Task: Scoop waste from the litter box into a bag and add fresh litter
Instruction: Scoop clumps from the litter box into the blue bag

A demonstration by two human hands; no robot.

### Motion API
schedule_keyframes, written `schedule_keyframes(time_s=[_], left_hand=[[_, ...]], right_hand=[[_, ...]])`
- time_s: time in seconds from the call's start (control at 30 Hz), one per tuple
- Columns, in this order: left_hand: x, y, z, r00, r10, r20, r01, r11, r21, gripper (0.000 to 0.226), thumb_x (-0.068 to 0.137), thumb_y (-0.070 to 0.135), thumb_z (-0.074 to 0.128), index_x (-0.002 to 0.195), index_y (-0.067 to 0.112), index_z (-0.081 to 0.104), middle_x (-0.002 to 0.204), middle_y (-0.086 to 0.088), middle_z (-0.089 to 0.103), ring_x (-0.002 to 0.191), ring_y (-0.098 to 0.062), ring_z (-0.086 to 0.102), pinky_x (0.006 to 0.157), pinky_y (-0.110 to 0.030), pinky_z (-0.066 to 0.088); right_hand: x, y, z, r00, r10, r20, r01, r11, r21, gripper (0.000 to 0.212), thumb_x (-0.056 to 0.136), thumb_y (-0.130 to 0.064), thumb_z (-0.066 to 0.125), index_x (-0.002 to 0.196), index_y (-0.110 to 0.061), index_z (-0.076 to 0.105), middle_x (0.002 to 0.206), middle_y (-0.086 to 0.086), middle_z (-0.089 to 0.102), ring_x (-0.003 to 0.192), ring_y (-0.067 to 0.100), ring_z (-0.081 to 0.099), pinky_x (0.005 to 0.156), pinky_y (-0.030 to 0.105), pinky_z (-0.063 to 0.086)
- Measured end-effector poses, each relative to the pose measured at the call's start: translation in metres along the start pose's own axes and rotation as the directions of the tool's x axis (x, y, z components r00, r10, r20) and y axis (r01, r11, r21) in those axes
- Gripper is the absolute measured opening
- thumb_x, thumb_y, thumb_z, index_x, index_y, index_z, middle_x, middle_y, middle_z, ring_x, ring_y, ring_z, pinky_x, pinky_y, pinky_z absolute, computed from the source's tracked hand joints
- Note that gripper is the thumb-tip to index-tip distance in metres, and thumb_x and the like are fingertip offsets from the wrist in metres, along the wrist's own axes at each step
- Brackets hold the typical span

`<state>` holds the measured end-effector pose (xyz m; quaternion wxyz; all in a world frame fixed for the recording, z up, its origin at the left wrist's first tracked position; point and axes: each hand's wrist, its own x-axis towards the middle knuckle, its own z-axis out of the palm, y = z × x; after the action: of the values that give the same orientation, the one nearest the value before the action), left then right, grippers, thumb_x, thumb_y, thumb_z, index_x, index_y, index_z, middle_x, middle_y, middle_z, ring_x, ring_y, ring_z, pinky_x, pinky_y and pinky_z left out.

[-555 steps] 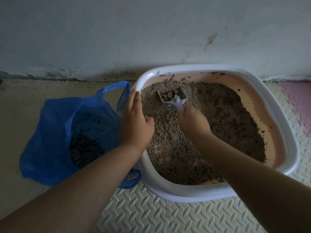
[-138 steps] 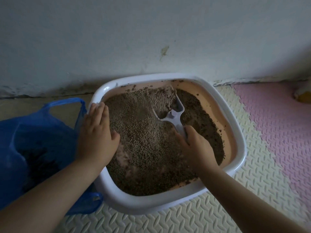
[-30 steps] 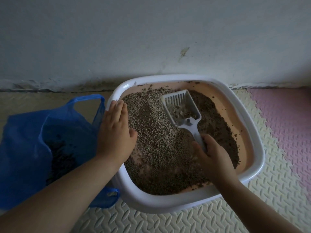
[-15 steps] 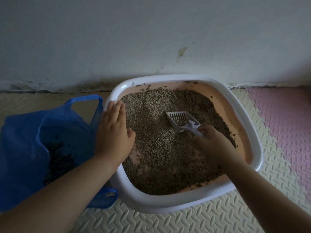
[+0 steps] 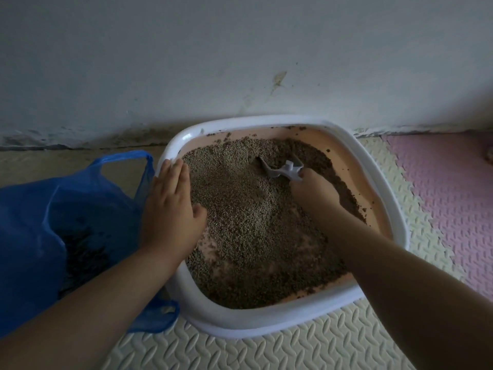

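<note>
A white-rimmed litter box [image 5: 269,325] with a pink inside stands on the floor against the wall, holding brown litter [image 5: 248,217]. My right hand [image 5: 312,190] grips the handle of a grey slotted scoop [image 5: 280,170], whose head is dug into the litter at the far middle. My left hand [image 5: 170,209] lies flat, fingers together, on the box's left rim. A blue plastic bag [image 5: 32,209] stands open to the left of the box, with dark waste [image 5: 82,252] in its bottom.
A stained white wall [image 5: 240,62] rises right behind the box. Cream foam mat [image 5: 266,351] lies under and in front of the box, with pink mat [image 5: 448,188] to the right. Bare floor [image 5: 53,161] lies behind the bag.
The scoop was held up with its head showing, then tipped down; now its head is pushed into the litter farther back. My left hand stayed on the rim.
</note>
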<state>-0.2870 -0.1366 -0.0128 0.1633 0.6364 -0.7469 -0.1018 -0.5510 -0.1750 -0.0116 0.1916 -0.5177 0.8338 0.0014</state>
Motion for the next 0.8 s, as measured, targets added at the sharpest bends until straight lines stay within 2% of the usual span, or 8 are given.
schedule_keyframes(time_s=[0.07,0.2,0.27,0.37,0.5,0.67,0.8], left_hand=[[0.000,0.000,-0.001,1.000,-0.001,-0.001,0.001,1.000,-0.008,0.072,0.088,0.020,0.056,0.148,0.001,0.023,0.157,-0.012,0.018,0.146,-0.022,0.008,0.116,-0.033,0.004],[0.000,-0.001,-0.001,1.000,0.006,0.007,-0.006,1.000,-0.019,0.072,0.087,0.020,0.058,0.148,0.000,0.024,0.157,-0.012,0.019,0.146,-0.023,0.009,0.118,-0.036,0.007],[0.000,-0.001,-0.001,1.000,0.001,0.012,0.000,1.000,-0.022,0.072,0.087,0.020,0.057,0.148,0.001,0.023,0.157,-0.011,0.017,0.146,-0.022,0.008,0.118,-0.036,0.006],[0.000,-0.001,-0.001,1.000,0.004,0.004,-0.004,1.000,-0.027,0.072,0.088,0.019,0.056,0.149,0.002,0.022,0.158,-0.011,0.016,0.146,-0.021,0.007,0.117,-0.034,0.004],[0.001,-0.002,-0.001,1.000,0.009,-0.001,-0.009,1.000,-0.023,0.072,0.088,0.019,0.057,0.148,0.002,0.023,0.157,-0.011,0.017,0.146,-0.022,0.007,0.116,-0.033,0.003],[0.001,-0.003,0.000,1.000,0.012,0.002,-0.012,1.000,-0.013,0.073,0.086,0.020,0.060,0.147,0.001,0.025,0.157,-0.012,0.019,0.146,-0.024,0.009,0.116,-0.034,0.005],[0.001,-0.003,0.000,1.000,0.011,0.009,-0.011,1.000,-0.013,0.073,0.087,0.020,0.060,0.148,0.001,0.025,0.157,-0.011,0.019,0.146,-0.023,0.009,0.117,-0.035,0.006]], right_hand=[[-0.011,0.012,0.012,0.997,-0.059,-0.057,0.058,0.998,-0.030,0.029,0.099,-0.031,0.040,0.120,-0.011,0.046,0.077,0.000,0.055,0.060,0.020,0.055,0.046,0.027,0.038],[-0.019,0.024,0.023,0.980,-0.128,-0.150,0.133,0.991,0.025,0.029,0.100,-0.033,0.043,0.121,-0.013,0.044,0.069,-0.003,0.052,0.052,0.017,0.050,0.041,0.026,0.031],[-0.026,0.026,0.022,0.976,-0.152,-0.155,0.164,0.984,0.069,0.029,0.099,-0.034,0.043,0.122,-0.016,0.043,0.073,-0.002,0.058,0.053,0.018,0.054,0.041,0.029,0.038],[-0.050,0.029,0.013,0.973,-0.189,-0.131,0.209,0.964,0.162,0.032,0.098,-0.037,0.045,0.127,-0.023,0.043,0.083,-0.003,0.066,0.060,0.016,0.060,0.052,0.037,0.052],[-0.087,0.034,-0.002,0.950,-0.252,-0.183,0.285,0.940,0.188,0.031,0.097,-0.037,0.049,0.125,-0.025,0.045,0.076,-0.010,0.063,0.058,0.007,0.059,0.052,0.030,0.049],[-0.111,0.035,-0.009,0.949,-0.199,-0.246,0.267,0.920,0.286,0.027,0.094,-0.038,0.051,0.120,-0.028,0.049,0.067,-0.012,0.060,0.054,0.002,0.056,0.052,0.032,0.048],[-0.121,0.033,-0.011,0.942,-0.205,-0.265,0.288,0.900,0.326,0.024,0.093,-0.037,0.055,0.115,-0.031,0.051,0.063,-0.008,0.059,0.056,0.006,0.057,0.050,0.034,0.046]])
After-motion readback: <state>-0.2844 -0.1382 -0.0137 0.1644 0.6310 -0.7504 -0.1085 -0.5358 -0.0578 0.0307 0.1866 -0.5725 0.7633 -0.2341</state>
